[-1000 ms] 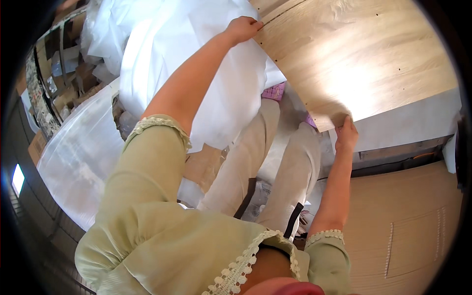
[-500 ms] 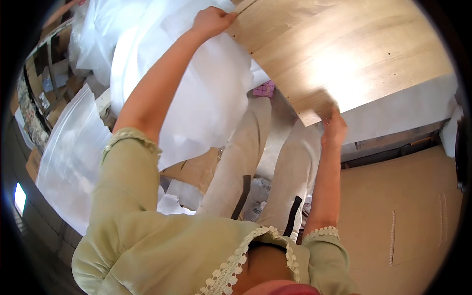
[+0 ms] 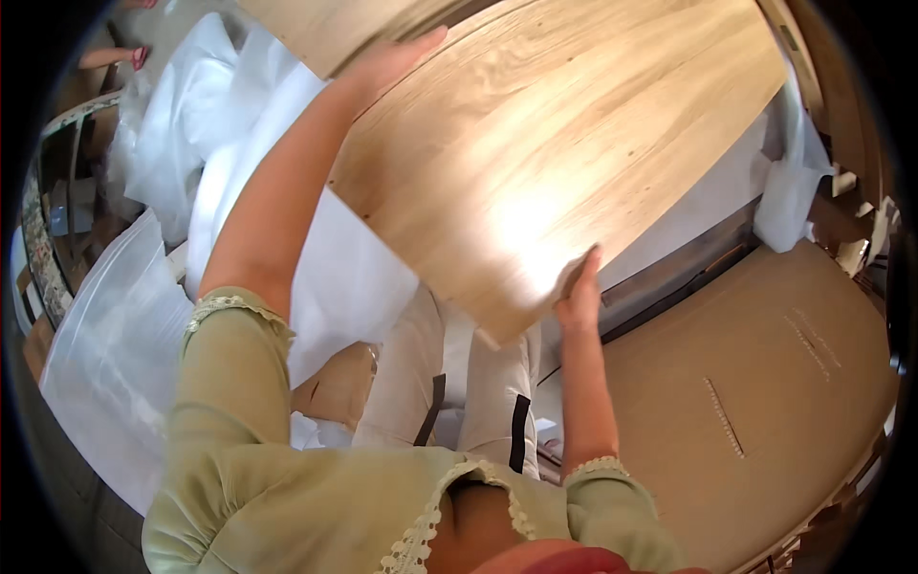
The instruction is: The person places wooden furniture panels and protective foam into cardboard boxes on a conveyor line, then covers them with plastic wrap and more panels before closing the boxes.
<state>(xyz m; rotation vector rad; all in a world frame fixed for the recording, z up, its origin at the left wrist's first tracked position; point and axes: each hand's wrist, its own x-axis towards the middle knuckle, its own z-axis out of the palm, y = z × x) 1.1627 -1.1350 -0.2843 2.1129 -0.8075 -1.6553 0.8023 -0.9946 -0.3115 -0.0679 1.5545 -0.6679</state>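
A large light-wood board (image 3: pixel 535 163) with small dark holes along its edges is tilted in front of me, light glaring off its face. My left hand (image 3: pixel 392 65) grips its far left edge, fingers partly hidden and slightly blurred. My right hand (image 3: pixel 579 295) closes on the near right edge, close to the board's lower corner. A second wooden panel (image 3: pixel 330 33) lies beyond my left hand, with a dark gap between the two.
White foam sheeting (image 3: pixel 349 277) is heaped at the left, with a clear plastic sheet (image 3: pixel 115 354) beside it. Brown cardboard (image 3: pixel 736 383) lies at the right. My legs stand under the board's near corner. At the far left, another person's hand (image 3: pixel 140 57) shows.
The board has come nearer and moved left with both my hands on it. A second wooden panel has come into sight at the top. My right hand is lower and further left.
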